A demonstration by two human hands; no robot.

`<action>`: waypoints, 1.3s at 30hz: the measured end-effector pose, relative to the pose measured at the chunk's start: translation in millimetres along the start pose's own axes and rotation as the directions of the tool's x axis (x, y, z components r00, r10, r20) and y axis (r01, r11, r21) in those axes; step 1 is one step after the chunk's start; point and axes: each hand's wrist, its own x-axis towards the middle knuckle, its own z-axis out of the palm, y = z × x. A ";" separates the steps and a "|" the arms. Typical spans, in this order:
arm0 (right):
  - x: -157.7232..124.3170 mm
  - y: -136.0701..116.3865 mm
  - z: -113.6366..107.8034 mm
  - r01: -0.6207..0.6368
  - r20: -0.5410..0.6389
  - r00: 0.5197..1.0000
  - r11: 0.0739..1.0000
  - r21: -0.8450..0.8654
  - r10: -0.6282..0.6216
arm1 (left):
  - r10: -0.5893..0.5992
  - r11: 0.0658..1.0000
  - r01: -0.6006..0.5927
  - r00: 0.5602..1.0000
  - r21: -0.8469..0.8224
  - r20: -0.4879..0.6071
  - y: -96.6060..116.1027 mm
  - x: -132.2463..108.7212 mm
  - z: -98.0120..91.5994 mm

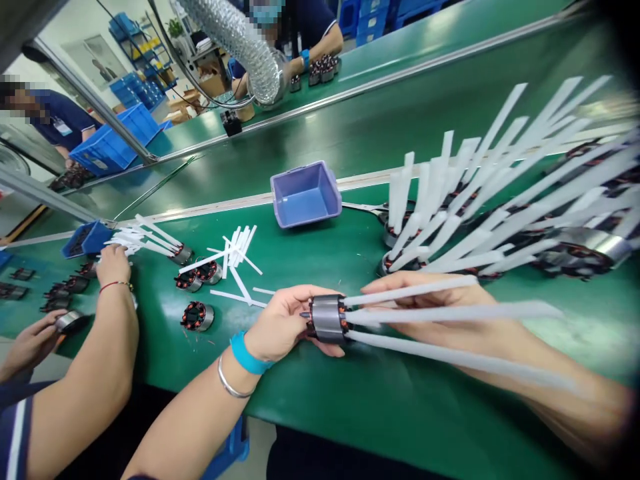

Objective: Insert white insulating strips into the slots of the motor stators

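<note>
My left hand is closed around a motor stator, a grey metal ring with black end pieces and copper windings. The stator lies on its side above the green table. Three long white strips stick out of its right end. Behind these strips, my right hand reaches in with its fingers drawn together close to the stator's end. The strips partly cover those fingers, so what they pinch, if anything, is hidden. On my left wrist are a blue band and a silver bangle.
Many stators with upright white strips crowd the right. A purple bin stands behind my hands, beside scissors. Loose strips and a bare stator lie left. A co-worker's hand works farther left. A foil duct hangs overhead.
</note>
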 end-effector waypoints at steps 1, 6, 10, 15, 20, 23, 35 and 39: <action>-0.2 1.1 0.8 -0.008 0.001 1.000 0.999 0.034 0.008 | -0.011 1.000 0.011 1.000 -0.006 0.010 -1.2 0.5 -0.9; -1.7 10.2 -0.1 0.056 0.068 0.996 0.997 0.053 -0.059 | -0.056 0.998 0.056 0.998 -0.024 0.001 -3.2 1.7 1.0; -1.4 19.5 1.4 0.038 0.006 0.999 0.999 0.027 -0.038 | -0.073 0.997 0.074 0.997 0.037 -0.031 -1.3 0.1 8.4; 2.5 22.0 3.2 -0.001 0.022 1.000 0.994 -0.114 0.004 | -0.064 0.985 0.074 0.995 0.155 -0.072 -6.9 -0.4 14.1; 1.5 24.1 4.6 -0.116 0.061 0.991 0.988 -0.100 0.122 | -0.012 0.979 0.039 0.991 0.202 -0.135 -21.7 2.4 14.2; -0.2 23.8 6.5 -0.171 0.066 0.982 0.982 -0.083 0.177 | 0.057 0.960 -0.022 0.991 0.278 -0.121 -24.0 1.0 14.2; -0.6 21.2 9.7 -0.042 0.196 0.976 0.970 -0.241 0.091 | 0.234 0.839 -0.175 0.971 0.516 -0.052 -15.5 -2.6 13.9; 1.2 28.1 -0.8 0.023 0.301 0.951 0.957 -0.288 0.068 | 0.164 0.892 -0.131 0.986 0.433 -0.040 -13.7 -2.8 15.4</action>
